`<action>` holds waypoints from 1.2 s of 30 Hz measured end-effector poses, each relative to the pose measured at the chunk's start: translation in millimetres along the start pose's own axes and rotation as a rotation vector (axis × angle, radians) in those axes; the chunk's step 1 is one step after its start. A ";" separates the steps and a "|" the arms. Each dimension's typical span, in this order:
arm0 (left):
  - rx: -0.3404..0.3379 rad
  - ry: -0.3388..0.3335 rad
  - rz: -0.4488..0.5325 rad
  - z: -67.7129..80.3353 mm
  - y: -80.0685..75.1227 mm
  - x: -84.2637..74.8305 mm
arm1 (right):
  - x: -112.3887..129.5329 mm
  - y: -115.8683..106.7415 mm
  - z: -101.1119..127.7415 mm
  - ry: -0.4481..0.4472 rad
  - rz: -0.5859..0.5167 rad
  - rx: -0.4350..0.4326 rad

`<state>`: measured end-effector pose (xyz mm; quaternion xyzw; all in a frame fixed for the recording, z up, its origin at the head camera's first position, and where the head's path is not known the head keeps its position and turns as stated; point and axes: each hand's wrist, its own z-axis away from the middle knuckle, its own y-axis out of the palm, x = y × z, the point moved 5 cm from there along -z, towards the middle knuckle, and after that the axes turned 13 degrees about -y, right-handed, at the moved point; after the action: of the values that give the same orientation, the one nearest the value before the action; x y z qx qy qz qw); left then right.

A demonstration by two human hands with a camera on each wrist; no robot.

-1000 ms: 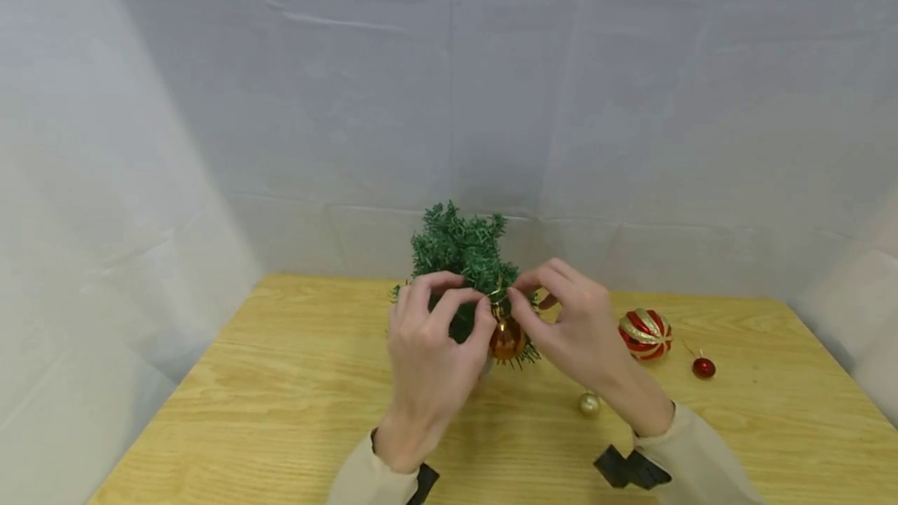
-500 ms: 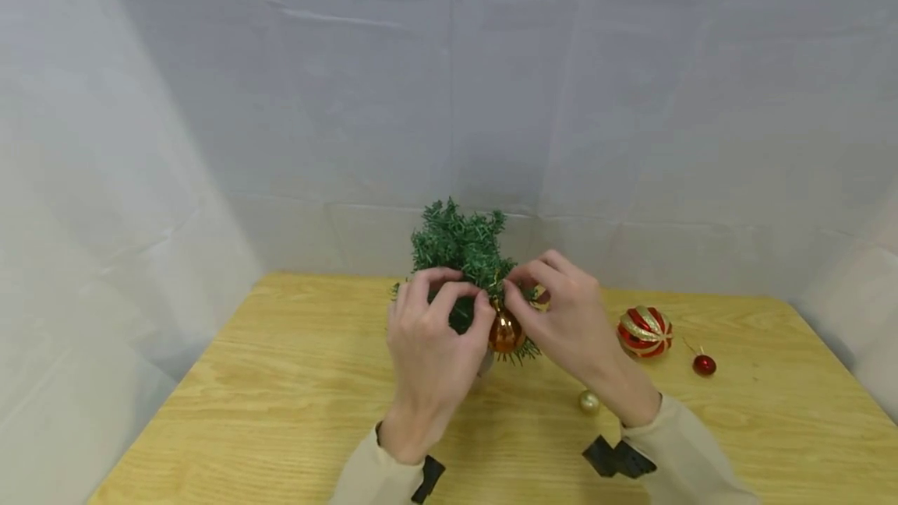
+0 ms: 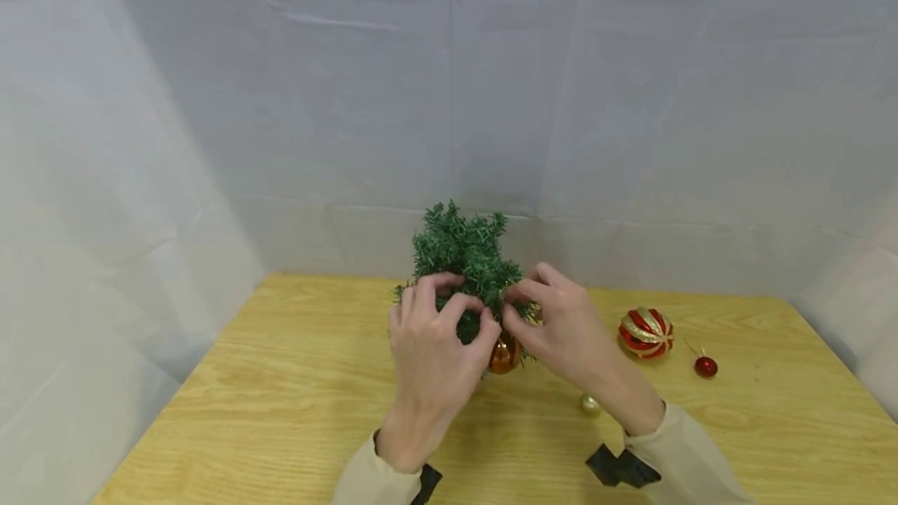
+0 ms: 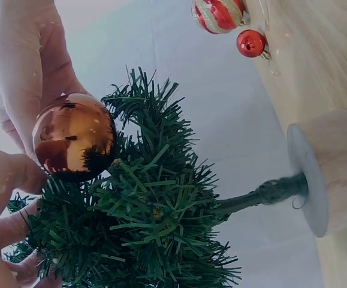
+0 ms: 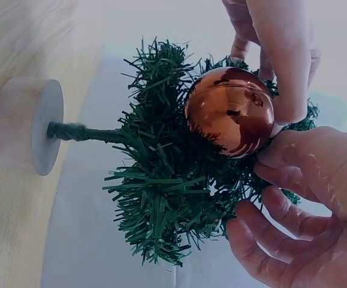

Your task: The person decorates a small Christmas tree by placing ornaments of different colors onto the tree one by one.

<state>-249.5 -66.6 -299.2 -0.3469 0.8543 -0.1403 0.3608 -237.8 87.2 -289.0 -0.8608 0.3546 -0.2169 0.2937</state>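
Upright small tree [image 3: 463, 252], trunk vertical, copper bauble [image 3: 503, 354] hanging below, both hands' fingers [image 3: 484, 333] pinching its top.

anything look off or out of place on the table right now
Nothing looks damaged or spilled. The small tree stands upright on its wooden base, with both hands at the copper bauble among its branches. Three loose baubles lie on the table: striped red and gold, small red, small gold.

- No text, label, brand, number or sign is showing legibly on anything in any view; nothing readable is appearing on the ornaments or tree
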 end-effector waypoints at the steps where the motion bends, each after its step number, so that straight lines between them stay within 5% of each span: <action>1: 0.001 0.001 0.005 0.2 0.3 0.4 | -0.2 0.0 0.2 0.004 -0.005 -0.006; 9: -0.008 0.021 0.042 1.4 -0.6 1.4 | -1.8 -0.9 1.7 0.020 -0.047 -0.046; 17: -0.028 0.115 0.150 3.4 -10.1 9.6 | -0.7 -10.9 12.1 0.036 -0.077 -0.030; 26: -0.080 0.184 0.285 5.7 -26.1 38.3 | -5.1 -33.6 35.0 -0.037 -0.075 -0.129; 36: -0.026 0.153 0.229 3.3 -31.6 71.8 | -26.8 -56.0 71.5 0.019 -0.058 -0.114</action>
<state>-267.5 -139.2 -323.3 -0.2397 0.9151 -0.1133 0.3037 -186.7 164.3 -308.9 -0.8840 0.3440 -0.2127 0.2343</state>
